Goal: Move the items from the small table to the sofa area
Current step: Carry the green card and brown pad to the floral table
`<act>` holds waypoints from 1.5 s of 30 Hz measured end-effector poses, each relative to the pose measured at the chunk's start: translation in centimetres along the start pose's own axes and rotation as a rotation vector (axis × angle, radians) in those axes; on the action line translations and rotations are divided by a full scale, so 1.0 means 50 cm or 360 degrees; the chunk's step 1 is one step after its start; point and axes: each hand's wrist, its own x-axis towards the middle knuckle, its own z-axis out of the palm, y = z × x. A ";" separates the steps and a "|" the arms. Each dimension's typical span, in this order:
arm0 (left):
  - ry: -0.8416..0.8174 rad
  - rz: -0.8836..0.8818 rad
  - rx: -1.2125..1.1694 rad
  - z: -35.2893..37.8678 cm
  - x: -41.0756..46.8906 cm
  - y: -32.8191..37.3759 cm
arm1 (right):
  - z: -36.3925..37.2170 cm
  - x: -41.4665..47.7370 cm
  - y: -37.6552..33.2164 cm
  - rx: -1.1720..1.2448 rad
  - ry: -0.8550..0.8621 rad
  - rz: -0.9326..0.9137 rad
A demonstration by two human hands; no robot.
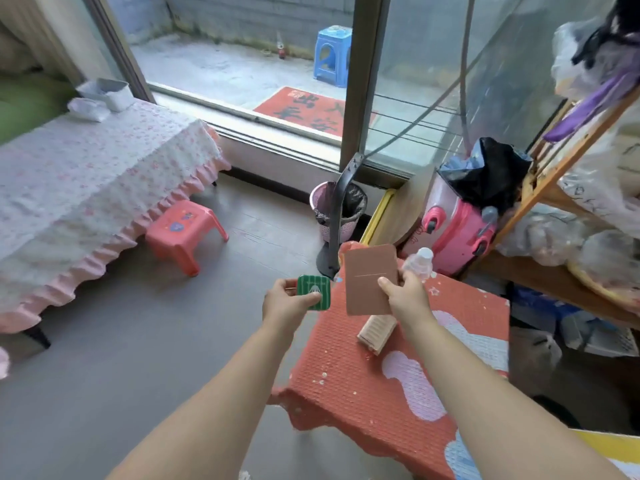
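fingers [385,285] of the right hand [407,301] pinch a brown notebook [369,278] by its lower edge, just over the small table [346,393]. left hand [282,303] grips a green tin [317,288]. both look light and stiff, easy carry imo.

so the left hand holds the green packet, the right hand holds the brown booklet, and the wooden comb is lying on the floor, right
Not quite. The wooden comb lies on the small table, on its red cover, not on the floor; the head view shows this. The rest is right: the left hand holds the green packet and the right hand holds the brown booklet.
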 end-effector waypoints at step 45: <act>0.1314 0.0036 -0.0680 -1.070 0.478 0.262 | 1.308 0.087 -0.506 -0.0188 -0.1249 -0.0248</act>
